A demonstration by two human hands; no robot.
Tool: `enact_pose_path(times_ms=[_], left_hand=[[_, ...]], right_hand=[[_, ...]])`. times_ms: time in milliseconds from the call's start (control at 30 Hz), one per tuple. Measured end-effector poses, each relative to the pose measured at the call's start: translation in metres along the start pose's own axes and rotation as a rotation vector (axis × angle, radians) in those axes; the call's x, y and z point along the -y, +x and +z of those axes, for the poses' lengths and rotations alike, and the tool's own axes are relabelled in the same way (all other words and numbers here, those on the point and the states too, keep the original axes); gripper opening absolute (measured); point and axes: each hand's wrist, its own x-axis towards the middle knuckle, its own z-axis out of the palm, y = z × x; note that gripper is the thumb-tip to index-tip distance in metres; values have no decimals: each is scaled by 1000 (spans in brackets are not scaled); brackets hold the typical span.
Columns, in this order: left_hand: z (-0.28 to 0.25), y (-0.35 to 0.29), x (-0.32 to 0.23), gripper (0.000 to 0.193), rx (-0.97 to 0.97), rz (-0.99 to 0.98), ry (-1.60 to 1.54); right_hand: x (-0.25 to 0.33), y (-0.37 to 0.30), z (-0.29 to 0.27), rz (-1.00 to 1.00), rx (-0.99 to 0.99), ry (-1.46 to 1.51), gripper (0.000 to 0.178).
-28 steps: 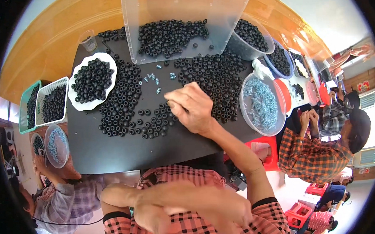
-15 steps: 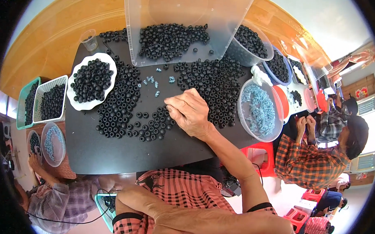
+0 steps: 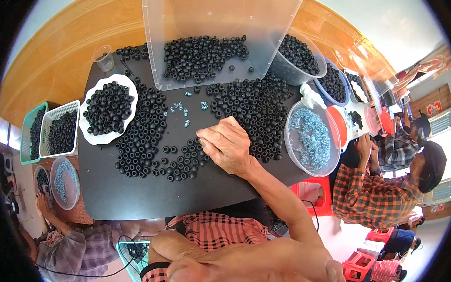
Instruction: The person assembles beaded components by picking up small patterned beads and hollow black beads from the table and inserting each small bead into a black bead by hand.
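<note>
My right hand [image 3: 227, 145] rests over the dark table [image 3: 138, 203] with thumb and fingers pinched together. Whatever may be in the pinch is too small to make out. Beside it, on both sides, lie loose black beads [image 3: 257, 115] with round holes. Just beyond the fingertips are several small striped light-blue pieces [image 3: 186, 112]. My left forearm [image 3: 259, 261] crosses low in front of me, close and blurred, and its fingers cannot be made out. A round clear tub [image 3: 291, 153] of shiny light-blue pieces [image 3: 311, 135] stands right of my right hand.
A large clear bin [image 3: 221, 17] lies tipped at the back, black beads inside. A white scalloped plate [image 3: 101, 139] of black beads sits left; a clear cup [image 3: 103, 58] stands behind it. More bead tubs line the right. Co-workers sit at both sides, one in an orange plaid shirt [image 3: 371, 193].
My left forearm has shifted and looms larger at the lower edge. The view has tilted slightly, so the table sits a little lower. My right hand stays pinched in the same place.
</note>
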Motion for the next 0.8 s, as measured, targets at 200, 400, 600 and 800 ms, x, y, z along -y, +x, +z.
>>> enact_pose_path(times_ms=[200,400,600,800], left_hand=[[-28,2,-1,100,127,134,167],[-35,-26,-33,112,-39,77,443],[-37,-28,-61,98,-446,17,557],[-28,-26,-58,98,-534,33,572]], right_hand=[[-2,-4,-2,5,6,-24,26],[-4,-6,3,6,-19,-20,22],[-11,-9,8,-13,-44,-51,17],[-14,-9,5,1,-55,-45,19]])
